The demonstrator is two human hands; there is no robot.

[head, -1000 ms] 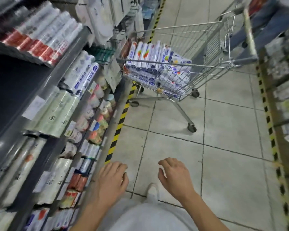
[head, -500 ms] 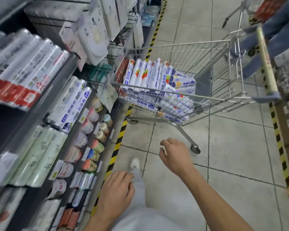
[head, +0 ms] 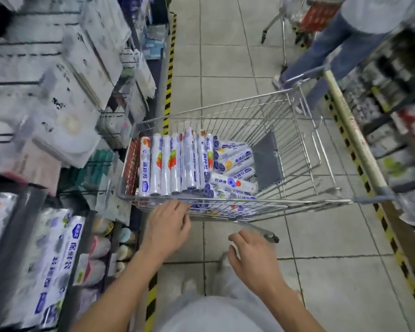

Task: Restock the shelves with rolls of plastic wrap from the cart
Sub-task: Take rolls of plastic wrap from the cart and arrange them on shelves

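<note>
Left grip [head: 168, 227] relaxed at cart [head: 297, 201] rim — right grip [head: 252, 256] empty.

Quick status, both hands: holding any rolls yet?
Left hand: open, empty, fingers straight at the shopping cart near rim; contact unclear.
Right hand: open, loosely curled, holding nothing.

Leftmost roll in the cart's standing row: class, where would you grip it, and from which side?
Probably its upper end, from above: the leftmost roll stands packed between the cart wall and its neighbours, so only the top leaves room for fingers.
</note>
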